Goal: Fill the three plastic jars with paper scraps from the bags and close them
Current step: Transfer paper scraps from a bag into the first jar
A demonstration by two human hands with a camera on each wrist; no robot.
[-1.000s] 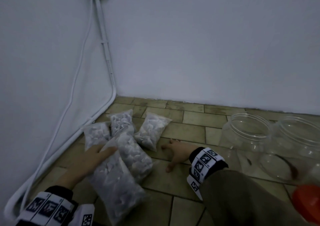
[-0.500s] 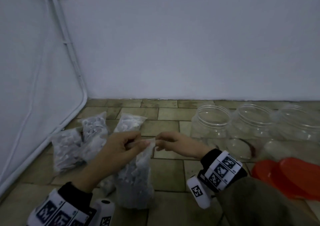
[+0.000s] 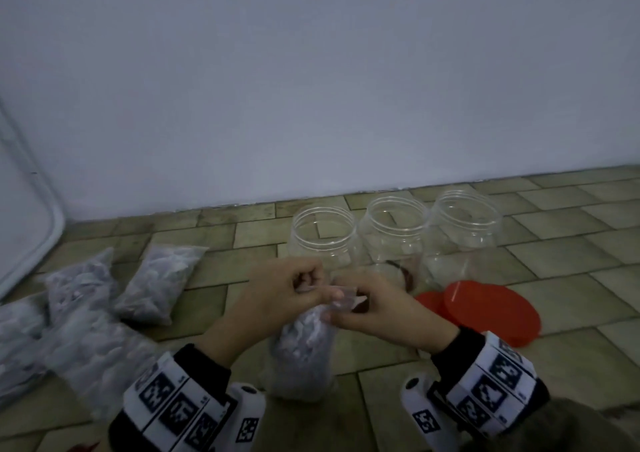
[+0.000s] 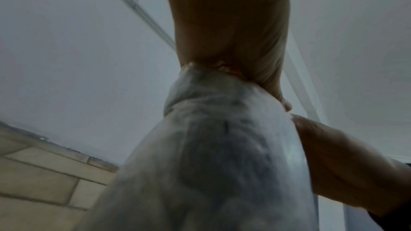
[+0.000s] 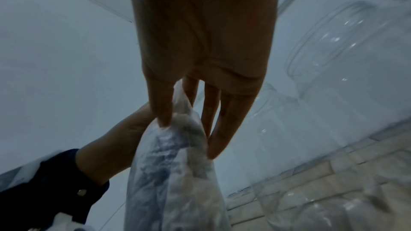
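At centre of the head view, your left hand (image 3: 280, 295) and right hand (image 3: 377, 308) meet over the mouth of one bag (image 3: 301, 351) of paper scraps. Left hand: fingers curled, pinching the top edge of the plastic. Right hand: thumb and fingers clamped on the opposite side of the same edge; the right wrist view shows the film caught between thumb and fingers (image 5: 213, 111). Bag stands upright on the tiled floor (image 3: 571, 254), its lower part bulging with scraps, just in front of the jars.

Judged step: opening the first bag. Whether the seal has parted yet, you cannot tell from these frames; the mouth is hidden between your hands.

Behind the hands, three clear jars stand in a row: left jar (image 3: 323, 240), middle jar (image 3: 393, 233), right jar (image 3: 464, 230). All are open-topped and appear to hold no scraps. Red lids (image 3: 485, 309) lie stacked on the floor at right of centre, near the jars. At lower left of the frame, the spare bags (image 3: 159, 282) lie flat in a loose heap, well apart from the jars.

Next move, as judged:
- pull the two edges apart until the mouth opens fully;
- lift and tip the bag over the left jar, the nearest;
- keep the mouth inside the rim, since loose scraps will likely scatter.

Capping comes only after filling.
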